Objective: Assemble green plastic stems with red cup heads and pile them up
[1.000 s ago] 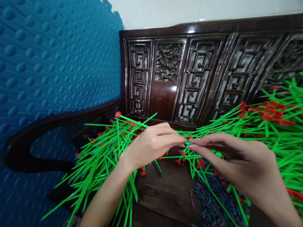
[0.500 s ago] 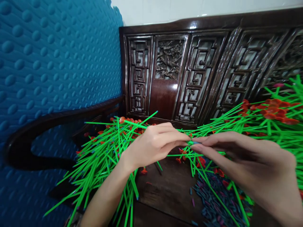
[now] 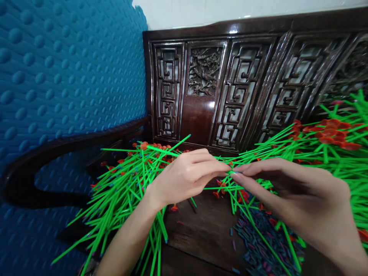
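My left hand [image 3: 191, 171] is closed in a pinch on a thin green plastic stick [image 3: 230, 172]; just its tip shows between the fingertips. From the right, my right hand [image 3: 304, 199] meets it, thumb and forefinger pinched on a small blue piece at the stick's end, now mostly covered by the fingers. The two sets of fingertips nearly touch. Below my right hand lies a heap of small dark blue and purple pieces [image 3: 261, 245]. Under my left forearm spreads a pile of green sticks [image 3: 115, 207], several with blue tips or red cup-shaped ends.
More green sticks with red cups [image 3: 330, 134] are piled at the right. All this lies on a dark wooden bench seat [image 3: 198, 226] with a carved backrest [image 3: 199, 119]. A curved armrest [image 3: 17, 180] and a blue bumpy mat [image 3: 71, 76] stand at the left.
My right hand has shifted slightly left, its fingertips closer to the left ones, and less of the blue piece shows. My left hand has barely moved.
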{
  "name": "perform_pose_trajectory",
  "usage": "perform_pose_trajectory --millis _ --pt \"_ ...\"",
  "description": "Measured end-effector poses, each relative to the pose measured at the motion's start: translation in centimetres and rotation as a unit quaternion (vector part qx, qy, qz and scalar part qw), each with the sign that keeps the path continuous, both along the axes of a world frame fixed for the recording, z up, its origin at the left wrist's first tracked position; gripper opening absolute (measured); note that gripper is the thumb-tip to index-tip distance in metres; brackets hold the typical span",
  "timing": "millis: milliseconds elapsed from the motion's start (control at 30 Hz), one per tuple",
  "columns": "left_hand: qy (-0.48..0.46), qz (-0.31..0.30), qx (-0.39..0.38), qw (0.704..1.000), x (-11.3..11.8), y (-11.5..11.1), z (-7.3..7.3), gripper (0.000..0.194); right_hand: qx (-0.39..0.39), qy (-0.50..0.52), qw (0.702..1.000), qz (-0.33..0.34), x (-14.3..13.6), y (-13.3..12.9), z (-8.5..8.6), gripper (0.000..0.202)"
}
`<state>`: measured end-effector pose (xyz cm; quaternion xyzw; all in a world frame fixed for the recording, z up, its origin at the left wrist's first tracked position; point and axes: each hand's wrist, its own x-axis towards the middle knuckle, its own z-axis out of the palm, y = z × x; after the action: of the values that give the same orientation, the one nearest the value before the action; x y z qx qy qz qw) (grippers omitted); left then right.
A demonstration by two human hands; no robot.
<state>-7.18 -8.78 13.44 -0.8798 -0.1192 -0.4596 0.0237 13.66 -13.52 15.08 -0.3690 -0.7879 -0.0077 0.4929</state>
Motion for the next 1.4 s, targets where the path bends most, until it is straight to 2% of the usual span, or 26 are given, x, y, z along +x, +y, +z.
perform_pose_trajectory --millis 267,400,733,967,1167,1267,1400 --pt "0.034 0.028 0.019 0.999 0.1 0.2 0.0 0.015 0.009 -0.028 1.0 -0.006 0.1 0.2 -0.1 0.003" --pt "0.027 0.023 0.026 0.999 0.0 0.3 0.0 0.015 0.037 -0.016 0.999 -0.002 0.5 0.5 -0.4 0.012" --pt "0.04 0.037 0.018 0.998 -0.2 0.2 -0.1 0.016 0.021 -0.046 0.998 0.024 0.5 0.6 -0.9 0.013" --pt "-0.021 0.071 -0.008 0.997 0.4 -0.1 -0.1 0.011 0.006 -0.061 0.998 0.011 0.6 0.5 -1.0 0.021" --pt "-0.021 0.045 0.005 0.999 0.2 0.1 0.0 0.011 0.039 -0.045 0.998 -0.006 0.4 0.6 -0.8 0.011" --pt "-0.009 0.038 0.008 0.999 0.0 0.3 0.0 0.014 0.056 -0.039 0.998 0.008 0.4 0.7 -0.5 0.013" --pt "-0.006 0.036 0.005 0.999 -0.1 0.4 -0.1 0.016 0.064 -0.032 0.997 -0.012 0.3 0.8 -0.3 0.014"
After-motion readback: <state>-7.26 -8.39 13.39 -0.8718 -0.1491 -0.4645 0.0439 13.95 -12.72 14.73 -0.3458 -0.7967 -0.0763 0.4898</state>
